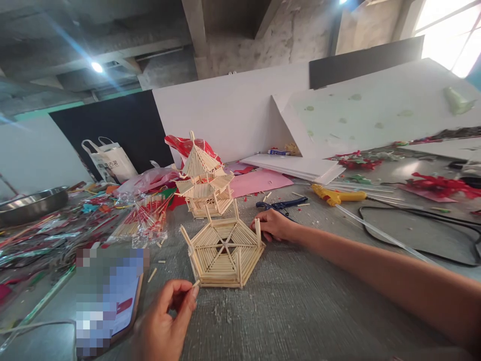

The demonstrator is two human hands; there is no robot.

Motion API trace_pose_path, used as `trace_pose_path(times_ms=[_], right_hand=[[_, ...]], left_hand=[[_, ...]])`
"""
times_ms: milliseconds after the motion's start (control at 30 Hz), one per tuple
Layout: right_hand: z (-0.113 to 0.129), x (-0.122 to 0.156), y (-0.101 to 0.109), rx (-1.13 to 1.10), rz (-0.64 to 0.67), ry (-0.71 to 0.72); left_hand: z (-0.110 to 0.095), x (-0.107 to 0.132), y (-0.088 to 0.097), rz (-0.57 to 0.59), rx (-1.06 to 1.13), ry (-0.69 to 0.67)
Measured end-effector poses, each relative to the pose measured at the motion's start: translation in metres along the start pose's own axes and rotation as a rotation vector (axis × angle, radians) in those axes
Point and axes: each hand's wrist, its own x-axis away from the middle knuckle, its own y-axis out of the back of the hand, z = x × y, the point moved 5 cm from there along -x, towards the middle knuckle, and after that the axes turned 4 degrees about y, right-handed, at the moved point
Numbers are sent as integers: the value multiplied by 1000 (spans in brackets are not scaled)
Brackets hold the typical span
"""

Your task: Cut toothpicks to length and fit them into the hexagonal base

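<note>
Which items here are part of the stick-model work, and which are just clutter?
In use:
- hexagonal stick base, steadied by right hand
- short stick pinched in left hand
- finished stick pagoda
- stick bundle

Lying about:
- yellow glue gun
- blue scissors
- phone
- metal bowl
- pink paper

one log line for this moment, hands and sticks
left hand: pinches stick at hexagonal stick base corner | right hand: rests on table at base's far side | stick pagoda: behind
</note>
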Motion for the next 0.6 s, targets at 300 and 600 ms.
trace_pose_path(times_ms=[300,600], right_hand=[[1,1,1,-7,8,-23],[9,4,1,-24,-9,-76]], left_hand=[[5,-4,5,-60,44,28],[8,-4,-1,-34,128,82]])
